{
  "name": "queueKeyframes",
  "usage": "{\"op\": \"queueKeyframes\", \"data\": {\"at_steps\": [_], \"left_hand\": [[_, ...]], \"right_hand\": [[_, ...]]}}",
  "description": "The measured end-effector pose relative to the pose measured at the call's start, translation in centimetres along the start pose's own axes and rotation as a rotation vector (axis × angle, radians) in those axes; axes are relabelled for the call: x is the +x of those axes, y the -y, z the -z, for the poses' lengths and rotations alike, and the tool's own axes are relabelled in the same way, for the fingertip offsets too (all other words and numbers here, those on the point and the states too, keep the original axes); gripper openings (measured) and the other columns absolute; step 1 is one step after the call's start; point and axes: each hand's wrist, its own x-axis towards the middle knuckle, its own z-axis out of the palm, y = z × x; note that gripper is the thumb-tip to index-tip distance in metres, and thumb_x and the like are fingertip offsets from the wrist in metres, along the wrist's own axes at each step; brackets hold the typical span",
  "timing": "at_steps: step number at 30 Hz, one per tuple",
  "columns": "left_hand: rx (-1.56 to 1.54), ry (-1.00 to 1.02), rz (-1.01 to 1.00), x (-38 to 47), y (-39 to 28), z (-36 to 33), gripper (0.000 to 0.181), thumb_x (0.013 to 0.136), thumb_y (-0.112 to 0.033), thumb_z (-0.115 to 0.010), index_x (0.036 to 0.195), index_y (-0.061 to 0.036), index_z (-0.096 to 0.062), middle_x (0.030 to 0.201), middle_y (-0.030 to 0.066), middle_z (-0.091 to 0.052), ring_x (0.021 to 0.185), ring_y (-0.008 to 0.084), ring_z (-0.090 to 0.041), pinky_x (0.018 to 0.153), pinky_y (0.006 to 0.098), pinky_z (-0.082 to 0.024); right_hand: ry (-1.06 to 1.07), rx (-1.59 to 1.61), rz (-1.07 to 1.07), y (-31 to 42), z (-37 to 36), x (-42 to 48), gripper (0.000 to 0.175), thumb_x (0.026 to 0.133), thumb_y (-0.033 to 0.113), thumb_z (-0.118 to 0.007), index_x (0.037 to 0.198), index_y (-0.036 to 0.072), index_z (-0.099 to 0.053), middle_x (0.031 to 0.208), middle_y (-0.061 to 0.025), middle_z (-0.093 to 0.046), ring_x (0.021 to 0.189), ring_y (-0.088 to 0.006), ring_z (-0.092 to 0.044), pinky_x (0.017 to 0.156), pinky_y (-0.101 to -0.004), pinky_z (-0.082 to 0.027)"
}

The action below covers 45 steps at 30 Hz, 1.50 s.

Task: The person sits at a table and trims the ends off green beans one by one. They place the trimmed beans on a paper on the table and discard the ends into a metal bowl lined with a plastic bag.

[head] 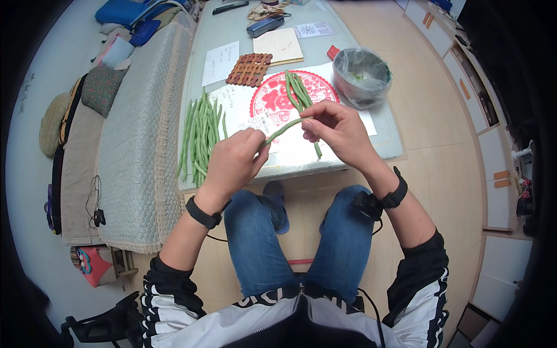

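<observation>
One long green bean [285,129] is stretched between my two hands above the near part of the table. My left hand [237,154] grips its lower left end, which disappears inside my fist. Between thumb and fingers, my right hand [333,128] pinches the other end. A large heap of green beans [202,130] lies on the table left of my left hand. Several more beans [297,89] rest on a red-and-white round paper print [265,98], beyond and partly behind my right hand. To the right stands a metal bowl [362,77] lined with a clear plastic bag, with small green bits inside.
A brown wooden trivet [249,69], a written sheet [220,63], a pale pad [278,45] and a dark blue case [265,26] lie farther back on the table [383,141]. Something red [333,52] sits beside the bowl. A quilted couch [135,130] runs along the left.
</observation>
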Motion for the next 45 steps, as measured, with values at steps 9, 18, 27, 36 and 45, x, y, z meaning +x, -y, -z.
{"op": "queueKeyframes", "data": {"at_steps": [9, 18, 27, 36, 45], "left_hand": [[-0.882, 0.075, 0.286, 2.2, -3.0, -0.7, 0.013, 0.102, -0.013, -0.067, 0.106, -0.0009, -0.064, 0.084, 0.0099, -0.067, 0.068, 0.0174, -0.063, 0.063, 0.0319, -0.051], [-0.292, 0.068, -0.078, 2.8, -3.4, 0.6, 0.011, 0.096, -0.010, -0.073, 0.103, -0.0026, -0.068, 0.088, 0.0095, -0.064, 0.072, 0.0230, -0.063, 0.066, 0.0340, -0.052], [-0.240, 0.156, -0.100, 2.9, -3.3, -1.0, 0.010, 0.095, -0.010, -0.072, 0.103, -0.0036, -0.069, 0.089, 0.0122, -0.063, 0.077, 0.0307, -0.064, 0.069, 0.0376, -0.052], [-0.610, 0.005, 0.136, 3.4, -3.4, -2.0, 0.012, 0.096, -0.011, -0.071, 0.099, 0.0007, -0.071, 0.087, 0.0114, -0.067, 0.074, 0.0238, -0.066, 0.067, 0.0340, -0.053], [-1.133, -0.201, 0.399, 3.6, -4.5, -4.8, 0.017, 0.103, -0.015, -0.069, 0.106, 0.0017, -0.072, 0.092, 0.0036, -0.069, 0.079, 0.0094, -0.063, 0.073, 0.0267, -0.052]], "right_hand": [[-0.010, -0.178, 0.323, 1.3, -1.3, -2.0, 0.015, 0.098, 0.002, -0.070, 0.112, -0.002, -0.073, 0.094, -0.0067, -0.072, 0.087, -0.0125, -0.072, 0.078, -0.0276, -0.059], [0.202, -0.400, 0.089, 3.0, 0.9, -2.3, 0.010, 0.099, 0.009, -0.068, 0.102, -0.001, -0.068, 0.092, -0.0107, -0.070, 0.081, -0.0201, -0.070, 0.072, -0.0331, -0.056], [0.184, -0.917, 0.377, 1.5, 0.6, -2.7, 0.013, 0.093, 0.009, -0.070, 0.097, 0.001, -0.060, 0.091, -0.0164, -0.064, 0.086, -0.0384, -0.065, 0.075, -0.0464, -0.053], [-0.106, -0.527, 0.356, 0.0, -0.3, -2.8, 0.012, 0.095, 0.009, -0.073, 0.095, -0.001, -0.066, 0.084, -0.0129, -0.065, 0.070, -0.0262, -0.064, 0.064, -0.0359, -0.052], [-0.401, -0.274, 0.464, -1.5, -2.4, -1.9, 0.008, 0.094, 0.003, -0.075, 0.094, -0.002, -0.069, 0.082, -0.0081, -0.066, 0.066, -0.0127, -0.062, 0.059, -0.0284, -0.050]]}}
